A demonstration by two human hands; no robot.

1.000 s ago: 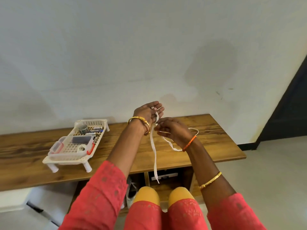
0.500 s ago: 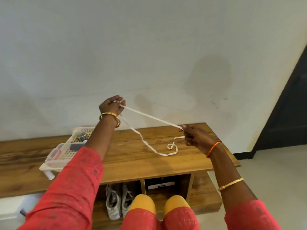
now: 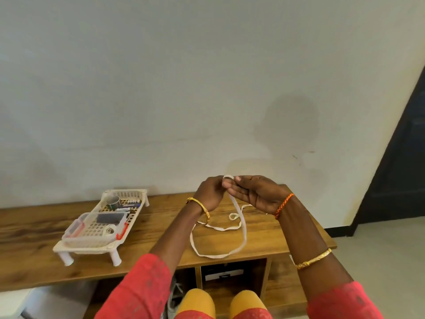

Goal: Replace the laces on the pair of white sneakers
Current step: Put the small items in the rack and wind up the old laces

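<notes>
White lace [image 3: 239, 229] pinched between left hand [image 3: 210, 195] and right hand [image 3: 255, 194].

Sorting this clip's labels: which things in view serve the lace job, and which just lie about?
In use:
- flat white shoelace, pinched by left hand and right hand
- white sneakers, barely visible under the wooden bench

Lying about:
- white plastic legged basket of small items
- clear lidded box inside it

A flat white lace [image 3: 239, 229] hangs in slack loops, its top pinched overhead.
</notes>
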